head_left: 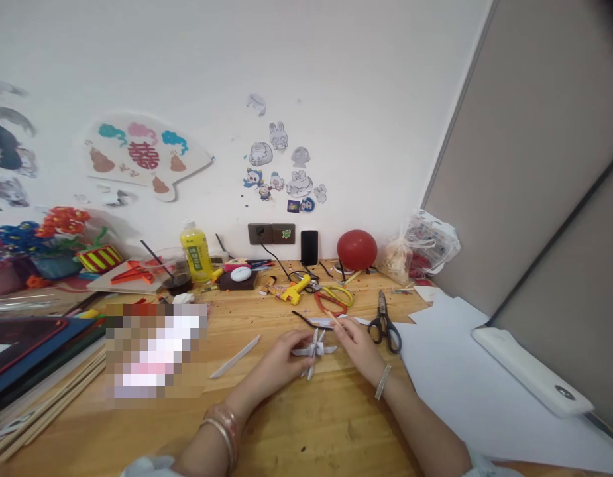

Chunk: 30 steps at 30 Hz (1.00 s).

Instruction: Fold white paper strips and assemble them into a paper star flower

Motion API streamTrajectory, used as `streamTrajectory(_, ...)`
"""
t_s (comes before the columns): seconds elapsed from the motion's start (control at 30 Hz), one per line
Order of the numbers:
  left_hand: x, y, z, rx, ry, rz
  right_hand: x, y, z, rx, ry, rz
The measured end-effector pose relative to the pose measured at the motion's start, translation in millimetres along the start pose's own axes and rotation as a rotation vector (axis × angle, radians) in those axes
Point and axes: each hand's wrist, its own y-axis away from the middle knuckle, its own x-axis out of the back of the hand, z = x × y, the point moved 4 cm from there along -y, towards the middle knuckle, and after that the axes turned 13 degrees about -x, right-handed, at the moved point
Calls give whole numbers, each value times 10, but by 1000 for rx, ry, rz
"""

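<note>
At the middle of the wooden table, my left hand (289, 358) pinches a small folded white paper piece (320, 349) with several strips sticking out like a star. My right hand (356, 343) is closed on a thin wooden stick (334, 320), just right of and above the folded paper. The stick's lower part is hidden by the fingers. A loose white paper strip (235, 358) lies flat on the table left of my left hand. Black-handled scissors (384, 324) rest just beyond my right hand, blades pointing toward the wall.
Behind my hands lie a yellow glue gun (297, 289) and red and yellow rings (331, 301). A red balloon (356, 250), a phone (309, 248) and a yellow bottle (197, 252) stand by the wall. White paper sheets (455, 371) cover the right side; wooden sticks (62, 401) lie left.
</note>
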Motion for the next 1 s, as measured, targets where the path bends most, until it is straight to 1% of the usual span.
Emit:
streamTrajectory(0.07,66,6,12,-32,-97,-49,62,-25,64,-71,39,85)
streamTrajectory(0.13,112,11,9,-49,-198,-105,91,-45,139,-125,114,139)
streamTrajectory(0.2,135,16,-21,-45,-278,-140,86,-58,201,-151,194,154)
streamTrajectory(0.27,154,18,-66,-43,-347,-114,67,-67,240,-162,229,145)
streamTrajectory(0.3,168,16,-84,-56,-382,-76,60,-69,248,-166,227,142)
streamTrajectory(0.37,212,16,-93,-117,-472,40,64,-72,239,-171,183,159)
streamTrajectory(0.43,273,29,-52,-216,-583,197,82,-68,206,-189,80,192)
streamTrajectory(0.5,325,64,23,-304,-679,358,77,-52,155,-220,-86,185)
streamTrajectory(0.57,344,106,104,-347,-729,485,24,-17,74,-232,-281,124)
streamTrajectory(0.6,336,124,146,-363,-735,529,-17,11,22,-220,-376,87)
streamTrajectory(0.67,305,159,223,-376,-740,624,-133,78,-66,-254,-542,-17)
streamTrajectory(0.7,277,168,254,-381,-735,648,-200,113,-105,-282,-604,-79)
streamTrajectory(0.73,242,171,283,-390,-734,656,-254,146,-140,-301,-658,-112)
streamTrajectory(0.87,130,172,351,-411,-721,655,-346,198,-205,-309,-810,-135)
streamTrajectory(0.93,97,167,361,-414,-676,610,-333,170,-176,-292,-828,-129)
streamTrajectory(1.0,87,157,344,-386,-574,540,-295,122,-117,-263,-790,-114)
